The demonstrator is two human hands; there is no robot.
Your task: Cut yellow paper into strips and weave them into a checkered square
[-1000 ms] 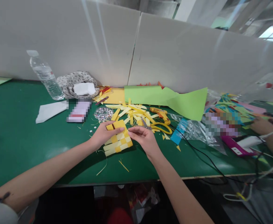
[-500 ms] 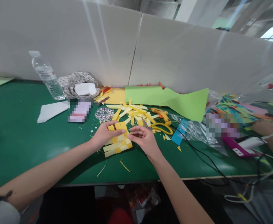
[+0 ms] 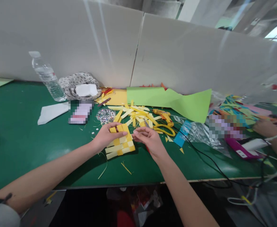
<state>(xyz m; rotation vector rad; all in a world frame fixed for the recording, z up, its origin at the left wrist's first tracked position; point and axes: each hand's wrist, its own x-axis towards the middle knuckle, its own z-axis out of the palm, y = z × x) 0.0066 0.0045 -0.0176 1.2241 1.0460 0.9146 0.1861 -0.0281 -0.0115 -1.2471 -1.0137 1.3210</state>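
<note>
A small piece woven from pale and deep yellow paper strips (image 3: 120, 146) is held just above the green table. My left hand (image 3: 105, 135) grips its upper left part, thumb on top and fingers mostly underneath. At its right edge, my right hand (image 3: 148, 138) has thumb and index finger pinched together; whatever is between them is too small to make out. A grey pointed tip (image 3: 146, 123) shows just beyond the right hand, and a bit of red shows beneath it. Behind both hands lies a heap of loose yellow paper strips (image 3: 136, 115).
A yellow glue gun (image 3: 164, 116), a yellow loop handle (image 3: 167, 130) and a plastic bag (image 3: 202, 135) lie right. A phone (image 3: 81, 113), a bag of sequins (image 3: 105, 116) and a water bottle (image 3: 48, 78) stand left. Green paper (image 3: 167, 99) lies behind. Another person's hand (image 3: 263, 127) is far right.
My right hand has shifted slightly to the right, and a bit of red now shows beneath it. My left hand keeps its grip on the woven piece.
</note>
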